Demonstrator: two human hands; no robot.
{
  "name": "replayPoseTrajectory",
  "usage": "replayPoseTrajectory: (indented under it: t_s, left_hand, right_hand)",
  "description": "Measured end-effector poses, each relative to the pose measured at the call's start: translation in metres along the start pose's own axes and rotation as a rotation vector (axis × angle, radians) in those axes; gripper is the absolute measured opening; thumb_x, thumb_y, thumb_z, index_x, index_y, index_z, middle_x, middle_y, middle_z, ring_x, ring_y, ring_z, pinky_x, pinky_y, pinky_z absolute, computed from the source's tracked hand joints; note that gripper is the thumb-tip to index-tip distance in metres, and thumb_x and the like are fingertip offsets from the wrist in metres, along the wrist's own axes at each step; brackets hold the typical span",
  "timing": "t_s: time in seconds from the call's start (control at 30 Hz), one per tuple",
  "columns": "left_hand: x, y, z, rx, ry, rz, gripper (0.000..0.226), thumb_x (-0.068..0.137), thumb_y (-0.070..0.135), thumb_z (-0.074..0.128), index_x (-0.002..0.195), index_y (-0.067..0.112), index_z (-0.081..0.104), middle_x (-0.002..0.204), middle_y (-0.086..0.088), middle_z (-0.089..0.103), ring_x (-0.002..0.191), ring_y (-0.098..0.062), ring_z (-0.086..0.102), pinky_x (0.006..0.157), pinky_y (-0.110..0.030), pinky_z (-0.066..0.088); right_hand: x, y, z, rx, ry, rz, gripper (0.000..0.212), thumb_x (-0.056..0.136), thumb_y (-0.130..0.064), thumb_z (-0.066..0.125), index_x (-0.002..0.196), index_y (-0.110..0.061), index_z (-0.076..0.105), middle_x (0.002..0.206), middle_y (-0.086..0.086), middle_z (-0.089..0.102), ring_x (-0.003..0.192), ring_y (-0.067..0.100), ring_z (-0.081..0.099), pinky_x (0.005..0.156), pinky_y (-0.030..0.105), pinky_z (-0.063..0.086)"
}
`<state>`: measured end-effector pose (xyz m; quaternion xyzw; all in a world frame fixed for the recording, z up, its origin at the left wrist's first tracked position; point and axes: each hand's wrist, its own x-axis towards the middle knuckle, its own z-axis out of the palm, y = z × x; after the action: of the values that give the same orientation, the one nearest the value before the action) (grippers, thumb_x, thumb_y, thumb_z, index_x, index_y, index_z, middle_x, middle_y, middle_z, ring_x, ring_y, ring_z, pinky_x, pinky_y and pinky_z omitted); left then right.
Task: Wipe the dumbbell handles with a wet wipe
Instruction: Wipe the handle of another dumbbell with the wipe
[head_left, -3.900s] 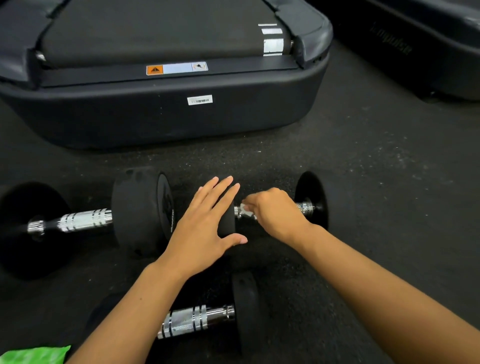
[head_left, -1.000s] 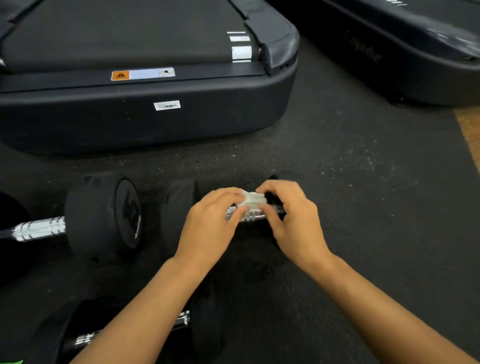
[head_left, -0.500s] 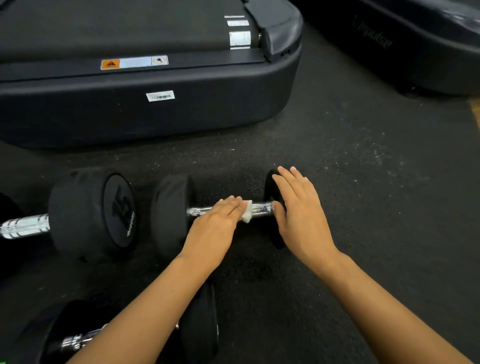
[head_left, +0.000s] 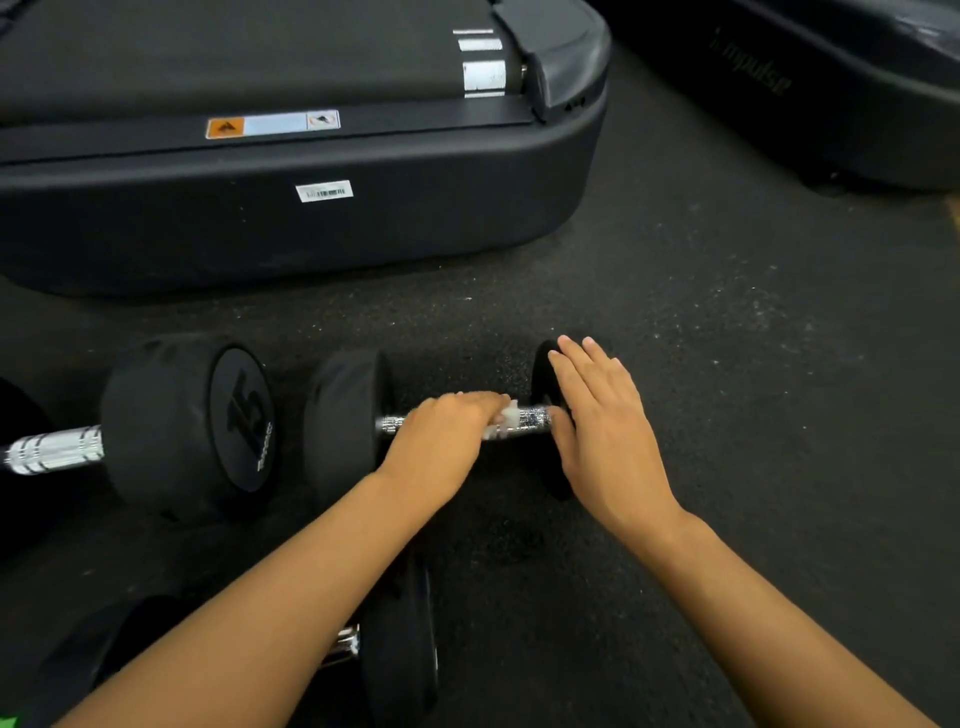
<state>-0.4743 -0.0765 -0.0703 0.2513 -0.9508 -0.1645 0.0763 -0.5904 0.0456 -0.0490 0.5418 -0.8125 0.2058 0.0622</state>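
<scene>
Head view: the left hand's fingers (head_left: 480, 402) are curled over a small white crumpled wet wipe (head_left: 506, 418), pressing it onto the knurled chrome handle (head_left: 527, 421) of the middle black rubber-headed dumbbell (head_left: 343, 431), which lies on the dark speckled rubber floor (head_left: 727, 364). The wipe sits toward the handle's right end; only a bit of it shows past the fingertips. The right hand's fingers (head_left: 587, 364) are straight and released, laid flat against the dumbbell's right head (head_left: 543, 374), gripping nothing.

To do this stroke well, I judge the wipe should stay wrapped round the bar while it slides the whole length between the two heads, with the dumbbell rolled a little so the underside is reached too; the flat right palm looks well placed to stop or steer that roll.

The left hand (head_left: 447, 441) lies palm down across the handle, forearm running back toward the viewer. The right hand (head_left: 602, 431) is just beside the handle's right end, wrist straight, forearm angling back to the right.

Left of this dumbbell lies a larger black dumbbell marked 15 (head_left: 192, 426); nearer the viewer lies a third black dumbbell (head_left: 400, 654), partly under the left forearm. Beyond it stands a black treadmill base (head_left: 311, 228).
</scene>
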Motion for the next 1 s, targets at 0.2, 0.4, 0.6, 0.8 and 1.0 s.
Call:
replayPoseTrajectory:
  t_s: [0.2,0.4,0.6,0.8,1.0]
  left_hand:
    - [0.024,-0.002,-0.014,0.095,-0.150,-0.171,0.023,0.097,0.033,0.044,0.097,0.018,0.061,0.089,-0.006,0.059,0.083,-0.024,0.058,0.068,-0.034,0.044]
    - [-0.010,0.008,0.007,0.050,0.149,-0.070,0.025,0.094,0.016,0.049,0.117,0.018,0.059,0.112,-0.001,0.064,0.101,-0.022,0.061,0.086,-0.029,0.042]
    - [-0.014,-0.008,0.016,0.039,0.206,0.102,0.043,0.072,-0.003,0.071,0.114,0.006,0.066,0.116,-0.012,0.065,0.105,-0.029,0.064,0.092,-0.047,0.049]
    - [-0.015,-0.008,0.024,0.164,0.412,0.290,0.036,0.066,0.001,0.065,0.102,0.000,0.070,0.102,-0.017,0.070,0.092,-0.028,0.069,0.083,-0.046,0.050]
    - [-0.016,-0.010,0.027,0.124,0.367,0.230,0.035,0.074,0.007,0.053,0.104,0.004,0.070,0.105,-0.013,0.070,0.094,-0.027,0.068,0.080,-0.044,0.055]
  right_hand:
    - [0.001,0.002,0.000,0.001,0.000,-0.008,0.048,0.085,-0.004,0.060,0.131,0.001,0.047,0.141,0.015,0.043,0.134,0.031,0.034,0.110,0.038,0.016]
    - [0.002,0.003,0.001,-0.011,0.014,-0.024,0.047,0.083,-0.003,0.062,0.128,0.003,0.049,0.138,0.017,0.046,0.131,0.033,0.039,0.109,0.041,0.018]
    - [0.003,0.003,0.001,-0.004,0.008,-0.013,0.047,0.085,-0.004,0.060,0.131,0.001,0.048,0.141,0.014,0.043,0.134,0.030,0.035,0.110,0.038,0.017]
    - [0.003,0.003,0.002,-0.008,0.004,-0.007,0.048,0.086,-0.004,0.059,0.132,0.000,0.047,0.142,0.013,0.043,0.135,0.029,0.033,0.111,0.038,0.017]
    - [-0.001,0.004,0.003,0.009,0.007,0.000,0.048,0.088,-0.006,0.058,0.134,-0.002,0.045,0.144,0.011,0.040,0.136,0.026,0.030,0.113,0.034,0.013]
